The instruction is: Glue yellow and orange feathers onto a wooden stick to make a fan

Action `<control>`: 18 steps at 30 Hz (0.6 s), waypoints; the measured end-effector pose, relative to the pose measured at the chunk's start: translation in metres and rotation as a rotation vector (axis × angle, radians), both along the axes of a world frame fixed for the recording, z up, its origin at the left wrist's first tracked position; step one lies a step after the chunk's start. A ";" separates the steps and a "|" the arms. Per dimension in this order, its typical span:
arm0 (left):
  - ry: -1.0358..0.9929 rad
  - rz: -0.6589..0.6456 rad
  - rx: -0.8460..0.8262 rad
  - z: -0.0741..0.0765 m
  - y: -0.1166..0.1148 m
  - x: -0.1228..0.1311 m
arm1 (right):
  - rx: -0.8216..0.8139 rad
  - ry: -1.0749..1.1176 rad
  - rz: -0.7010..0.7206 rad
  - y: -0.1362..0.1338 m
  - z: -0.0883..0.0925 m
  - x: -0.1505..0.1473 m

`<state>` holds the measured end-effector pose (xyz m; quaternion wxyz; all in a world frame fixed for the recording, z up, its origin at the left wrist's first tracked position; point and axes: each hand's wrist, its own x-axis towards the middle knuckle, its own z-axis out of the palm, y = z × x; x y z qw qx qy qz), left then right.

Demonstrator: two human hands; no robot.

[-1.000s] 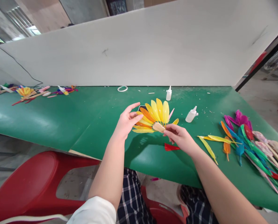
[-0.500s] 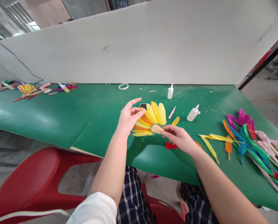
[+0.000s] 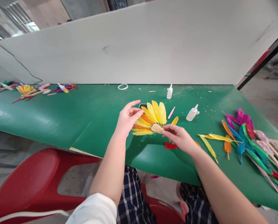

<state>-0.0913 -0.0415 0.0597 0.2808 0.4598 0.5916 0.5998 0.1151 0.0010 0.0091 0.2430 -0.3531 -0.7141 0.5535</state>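
Observation:
A fan of yellow and orange feathers [image 3: 151,118] on a pale wooden handle is held above the green table [image 3: 82,115]. My right hand [image 3: 179,137] pinches the handle end of the feather fan, fingers closed on it. My left hand [image 3: 127,119] touches the left edge of the feathers, thumb and fingers pressed on them with the index finger stretched out. A red feather [image 3: 170,145] lies on the table under my right hand. A loose yellow feather [image 3: 175,120] and a pink one [image 3: 171,112] lie just right of the fan.
Two small white glue bottles [image 3: 169,91] [image 3: 191,113] stand behind the fan. A pile of coloured feathers and sticks [image 3: 248,140] lies at the right. A white ring [image 3: 122,86] sits by the white board. More feather work [image 3: 26,90] lies far left. Red chair [image 3: 24,183] below left.
The feather fan has turned slightly and the feathers sit closer together; my left hand has shifted a little along their edge. My right hand keeps its hold.

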 end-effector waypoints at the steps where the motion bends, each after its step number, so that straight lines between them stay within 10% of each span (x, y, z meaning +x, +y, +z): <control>1: -0.009 -0.008 -0.008 0.000 0.000 -0.001 | -0.002 0.003 -0.004 0.000 0.000 0.000; 18: -0.103 -0.031 -0.048 -0.001 -0.001 -0.001 | 0.008 0.008 -0.006 0.001 -0.001 0.001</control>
